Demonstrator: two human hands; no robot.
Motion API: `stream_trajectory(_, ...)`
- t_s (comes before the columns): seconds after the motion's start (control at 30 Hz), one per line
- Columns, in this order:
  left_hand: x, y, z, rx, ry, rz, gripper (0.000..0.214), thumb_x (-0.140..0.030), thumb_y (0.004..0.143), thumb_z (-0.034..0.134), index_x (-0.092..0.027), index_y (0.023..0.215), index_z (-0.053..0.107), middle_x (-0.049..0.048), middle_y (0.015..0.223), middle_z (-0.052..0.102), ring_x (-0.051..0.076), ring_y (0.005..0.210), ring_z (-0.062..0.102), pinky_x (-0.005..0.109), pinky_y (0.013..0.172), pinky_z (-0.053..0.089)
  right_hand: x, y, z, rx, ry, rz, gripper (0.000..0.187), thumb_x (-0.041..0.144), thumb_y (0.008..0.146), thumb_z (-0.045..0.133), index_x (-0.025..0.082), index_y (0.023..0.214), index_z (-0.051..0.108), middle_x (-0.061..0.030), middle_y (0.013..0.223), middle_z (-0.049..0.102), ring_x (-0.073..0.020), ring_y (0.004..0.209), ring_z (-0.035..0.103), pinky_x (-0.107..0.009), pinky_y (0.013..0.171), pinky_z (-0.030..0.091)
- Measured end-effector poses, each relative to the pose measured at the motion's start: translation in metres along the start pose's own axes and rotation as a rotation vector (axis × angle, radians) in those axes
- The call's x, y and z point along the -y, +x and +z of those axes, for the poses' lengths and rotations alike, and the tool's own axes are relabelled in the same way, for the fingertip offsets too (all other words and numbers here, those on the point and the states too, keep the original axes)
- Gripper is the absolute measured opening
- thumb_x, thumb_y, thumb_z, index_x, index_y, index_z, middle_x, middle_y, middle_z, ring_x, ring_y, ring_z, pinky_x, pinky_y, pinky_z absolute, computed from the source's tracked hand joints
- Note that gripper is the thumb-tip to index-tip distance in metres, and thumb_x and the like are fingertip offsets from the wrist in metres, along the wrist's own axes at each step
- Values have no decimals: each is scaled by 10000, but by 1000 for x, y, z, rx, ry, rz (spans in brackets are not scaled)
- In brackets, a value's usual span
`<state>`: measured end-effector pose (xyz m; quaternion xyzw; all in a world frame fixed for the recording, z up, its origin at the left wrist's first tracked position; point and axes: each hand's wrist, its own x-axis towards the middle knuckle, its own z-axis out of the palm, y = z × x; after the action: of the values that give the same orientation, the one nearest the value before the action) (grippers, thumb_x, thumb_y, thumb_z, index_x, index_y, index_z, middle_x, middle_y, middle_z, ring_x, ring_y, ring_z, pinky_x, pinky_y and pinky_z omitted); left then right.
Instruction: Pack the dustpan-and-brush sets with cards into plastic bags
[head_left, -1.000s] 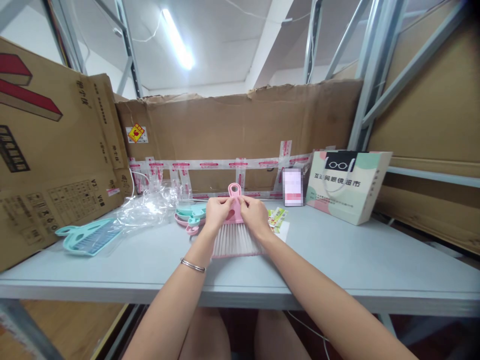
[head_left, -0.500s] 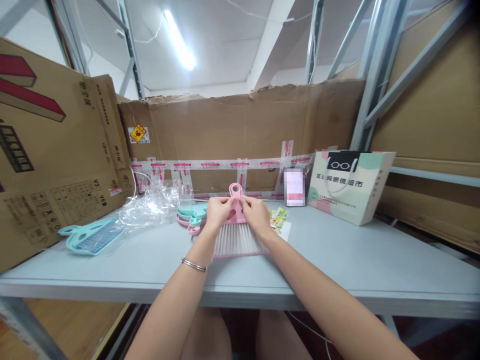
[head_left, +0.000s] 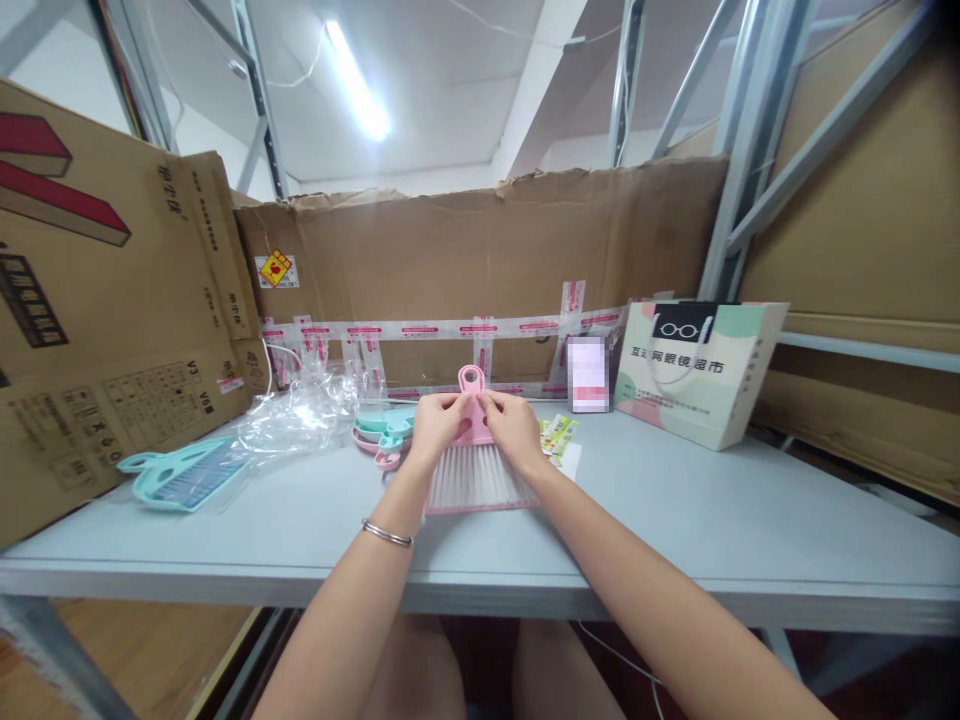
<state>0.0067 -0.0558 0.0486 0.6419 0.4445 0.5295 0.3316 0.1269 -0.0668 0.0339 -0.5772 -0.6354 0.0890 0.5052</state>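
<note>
A pink hand brush with white bristles (head_left: 478, 480) lies in front of me on the grey table (head_left: 667, 530), its looped handle pointing away. Pink edging, likely of a dustpan beneath, shows along the bristle tips. My left hand (head_left: 436, 425) is closed on the brush's left side, thumb on the pink plastic. From the right, my right hand (head_left: 514, 428) pinches the same plastic, its thumb close to the left one. My lower fingers are hidden. Left of my hands sit turquoise and pink dustpan pieces (head_left: 386, 430), partly covered by my left wrist.
At left lies a turquoise dustpan and brush set (head_left: 184, 475) beside crumpled clear plastic (head_left: 304, 410). A phone (head_left: 589, 375) leans against the back cardboard (head_left: 450, 260). Green-yellow packets (head_left: 559, 437) lie right of my hand. A paper bag (head_left: 694, 385) stands farther right; a large carton (head_left: 112, 320) borders the left.
</note>
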Motion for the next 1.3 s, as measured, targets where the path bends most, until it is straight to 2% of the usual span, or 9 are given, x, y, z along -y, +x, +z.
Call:
stream_trajectory(0.17,5,-3,-12,276,-10,-12,402,-297,630,666,-134,998,660,25,692,622,119,621,518,223,592,390,-18,18,-4,52,134,-44,321,384,814,440,205,856,703,-13,728,690,-162,693,619,-257,631,451)
stream_trajectory(0.3,13,3,-17,225,75,32,245,-318,671,586,-121,788,672,4,594,573,118,580,483,221,563,353,-58,45,-46,80,-12,74,316,349,818,461,180,990,664,-64,1054,664,-166,965,603,-263,831,448)
stream_trajectory(0.4,14,7,-18,128,176,71,244,-347,675,541,-124,631,630,-23,511,497,104,524,423,219,533,308,-95,49,-82,199,-130,160,262,304,705,619,127,887,684,-141,991,672,-250,927,616,-357,828,459)
stream_trajectory(0.47,12,7,-18,103,215,80,256,-361,664,535,-127,590,608,-26,500,479,102,519,405,218,528,291,-112,42,-94,313,-169,178,280,288,607,706,142,844,691,-139,983,672,-271,911,618,-377,816,467)
stream_trajectory(0.63,10,3,-19,135,194,44,284,-387,654,531,-120,633,623,-30,502,471,97,511,382,217,522,279,-121,25,-82,485,-269,55,466,104,498,702,221,949,684,-78,1117,628,-246,1035,567,-330,899,418)
stream_trajectory(0.8,10,2,-19,118,126,-3,331,-401,640,592,-115,785,674,7,603,570,118,582,460,223,584,335,-119,22,-69,530,-298,-18,489,81,525,606,237,981,685,-40,961,688,-227,825,621,-301,718,457)
stream_trajectory(0.97,10,0,-19,131,129,-78,313,-415,606,645,-115,690,675,7,565,557,121,558,464,227,549,315,-112,20,-67,391,-398,-67,249,120,592,551,203,769,706,-40,755,698,-189,698,597,-246,610,402)
stream_trajectory(1.07,12,0,-21,163,103,-115,326,-438,597,658,-115,641,660,-5,524,531,119,527,461,229,520,300,-108,22,-69,254,-377,-71,187,161,644,531,195,735,690,-55,781,694,-188,724,584,-255,625,391)
stream_trajectory(1.3,17,1,-18,185,-159,-173,321,-409,568,730,-129,706,658,38,622,619,166,608,562,259,565,394,-100,31,-84,-390,39,41,264,363,666,556,131,767,633,-29,637,598,-148,573,511,-270,580,409)
